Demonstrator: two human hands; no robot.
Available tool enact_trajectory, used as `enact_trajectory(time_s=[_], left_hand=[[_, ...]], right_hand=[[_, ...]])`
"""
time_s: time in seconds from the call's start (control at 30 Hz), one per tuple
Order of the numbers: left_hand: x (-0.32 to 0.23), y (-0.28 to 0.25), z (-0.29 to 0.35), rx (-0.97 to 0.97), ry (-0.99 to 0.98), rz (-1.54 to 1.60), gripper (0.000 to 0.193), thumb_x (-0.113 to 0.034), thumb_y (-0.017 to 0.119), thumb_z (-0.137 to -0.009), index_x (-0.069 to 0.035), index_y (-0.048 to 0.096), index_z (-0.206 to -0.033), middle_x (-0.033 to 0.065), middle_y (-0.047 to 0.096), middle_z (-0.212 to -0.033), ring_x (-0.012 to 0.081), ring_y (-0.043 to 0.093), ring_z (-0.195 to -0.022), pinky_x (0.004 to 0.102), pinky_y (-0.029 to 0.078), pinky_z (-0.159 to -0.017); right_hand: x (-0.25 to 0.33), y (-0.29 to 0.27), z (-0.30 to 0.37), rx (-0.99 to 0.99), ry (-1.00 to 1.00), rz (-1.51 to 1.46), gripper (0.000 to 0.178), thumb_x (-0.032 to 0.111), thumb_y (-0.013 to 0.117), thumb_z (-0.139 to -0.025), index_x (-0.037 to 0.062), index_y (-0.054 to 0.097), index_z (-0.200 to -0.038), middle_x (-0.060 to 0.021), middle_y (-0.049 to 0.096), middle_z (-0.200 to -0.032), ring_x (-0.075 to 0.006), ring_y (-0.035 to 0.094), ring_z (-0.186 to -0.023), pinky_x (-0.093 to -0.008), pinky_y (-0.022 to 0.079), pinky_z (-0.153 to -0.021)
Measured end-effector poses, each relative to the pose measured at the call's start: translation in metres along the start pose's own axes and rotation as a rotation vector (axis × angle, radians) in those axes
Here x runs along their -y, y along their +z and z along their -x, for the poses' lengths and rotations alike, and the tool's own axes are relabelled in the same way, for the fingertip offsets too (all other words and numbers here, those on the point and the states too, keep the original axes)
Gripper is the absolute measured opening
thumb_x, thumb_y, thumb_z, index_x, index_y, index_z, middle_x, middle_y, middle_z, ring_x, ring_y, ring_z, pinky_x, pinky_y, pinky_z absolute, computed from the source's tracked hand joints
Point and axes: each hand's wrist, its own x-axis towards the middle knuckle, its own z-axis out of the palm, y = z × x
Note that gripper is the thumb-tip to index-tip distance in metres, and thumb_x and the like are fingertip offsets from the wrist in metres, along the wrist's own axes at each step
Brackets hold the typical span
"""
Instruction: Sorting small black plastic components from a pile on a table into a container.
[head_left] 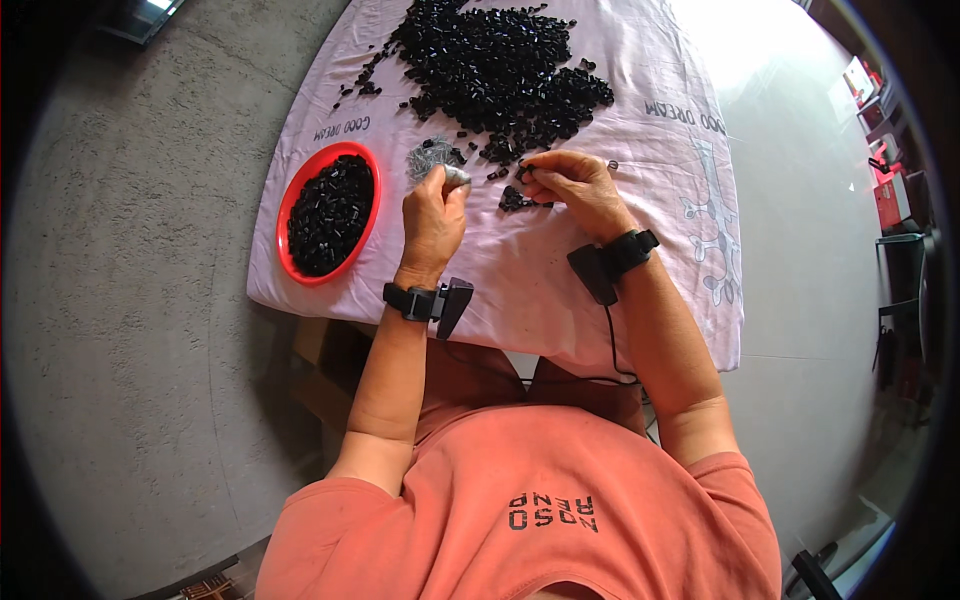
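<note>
My left hand (433,213) rests on the pink cloth (520,270), fingers curled, pinching something small and grey at its thumb tip beside a heap of small grey metal bits (428,157). My right hand (575,188) has its fingers closed on a small black piece (524,172), just above a little cluster of black pieces (515,201). A large pile of black plastic pieces (500,70) lies farther back on the cloth. Both wrists wear black straps with devices.
A red bowl (292,205) filled with black pieces stands on the cloth to the left of my left hand. The cloth covers a small table on a grey concrete floor. Shelves and red items stand at the far right.
</note>
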Motion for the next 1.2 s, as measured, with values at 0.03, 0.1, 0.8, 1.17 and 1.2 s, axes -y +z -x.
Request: enact_trajectory(time_s=[0.03, 0.1, 0.8, 1.17, 1.2], left_hand=[[-0.007, 0.001, -0.002, 0.017, -0.043, 0.098, 0.005, -0.002, 0.064, -0.090, -0.001, 0.067, -0.094, 0.0053, 0.070, -0.082, 0.0139, 0.066, -0.074, 0.0278, 0.053, -0.069], [-0.017, 0.006, -0.006, 0.024, 0.027, 0.105, 0.006, -0.001, 0.062, -0.092, -0.001, 0.067, -0.095, 0.0035, 0.070, -0.082, 0.0101, 0.063, -0.075, 0.0265, 0.052, -0.069], [-0.050, 0.014, -0.016, 0.167, 0.173, -0.043, 0.024, 0.001, 0.066, -0.087, 0.000, 0.060, -0.111, 0.0106, 0.070, -0.078, 0.0197, 0.070, -0.070, 0.0324, 0.054, -0.063], [-0.058, 0.008, -0.024, 0.244, 0.166, -0.040, 0.020, -0.001, 0.069, -0.085, 0.001, 0.060, -0.102, 0.0134, 0.070, -0.075, 0.0231, 0.070, -0.069, 0.0352, 0.054, -0.062], [-0.057, 0.007, -0.025, 0.255, 0.162, -0.059, 0.020, -0.001, 0.069, -0.086, 0.001, 0.060, -0.104, 0.0113, 0.070, -0.074, 0.0174, 0.070, -0.067, 0.0318, 0.053, -0.061]], right_hand=[[0.001, 0.001, 0.001, 0.008, 0.011, -0.011, 0.025, 0.012, 0.063, -0.099, -0.0006, 0.067, -0.120, -0.0097, 0.073, -0.102, -0.0156, 0.071, -0.090, -0.0274, 0.059, -0.080], [0.004, 0.002, 0.001, 0.027, 0.038, -0.023, 0.025, 0.011, 0.063, -0.099, -0.0011, 0.067, -0.120, -0.0099, 0.073, -0.102, -0.0155, 0.071, -0.089, -0.0273, 0.059, -0.080], [0.003, 0.005, 0.000, 0.114, 0.094, 0.051, 0.021, 0.006, 0.063, -0.097, -0.0012, 0.068, -0.116, -0.0079, 0.073, -0.100, -0.0145, 0.072, -0.086, -0.0268, 0.058, -0.078], [0.003, 0.005, -0.002, 0.117, 0.014, 0.109, 0.016, 0.012, 0.066, -0.097, -0.0009, 0.071, -0.105, -0.0061, 0.073, -0.088, -0.0105, 0.068, -0.078, -0.0246, 0.056, -0.072], [0.003, 0.006, -0.001, 0.113, 0.022, 0.101, 0.016, 0.012, 0.067, -0.097, -0.0008, 0.071, -0.105, -0.0060, 0.072, -0.088, -0.0105, 0.068, -0.078, -0.0246, 0.056, -0.072]])
